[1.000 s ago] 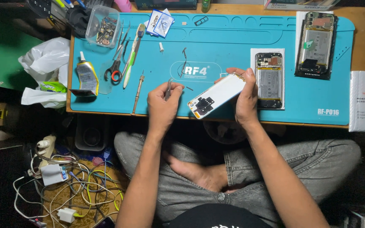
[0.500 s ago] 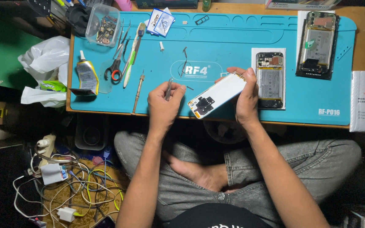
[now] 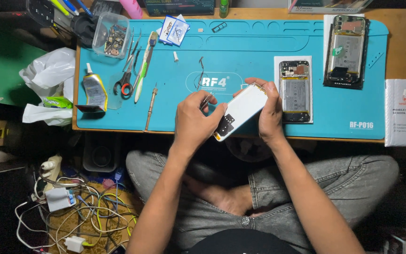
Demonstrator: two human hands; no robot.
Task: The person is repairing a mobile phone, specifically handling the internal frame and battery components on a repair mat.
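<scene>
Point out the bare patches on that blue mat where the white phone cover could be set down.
Bare mat lies between the small white packets and the opened phone, above the hands. Another patch sits lower right, below the second opened phone. The left end is crowded: scissors, glue tube, screwdriver.

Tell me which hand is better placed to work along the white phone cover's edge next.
Probably the left. The left hand pinches a thin metal tool beside the white phone cover, while the right hand grips the cover's far end, steadying it above the blue mat.
</scene>
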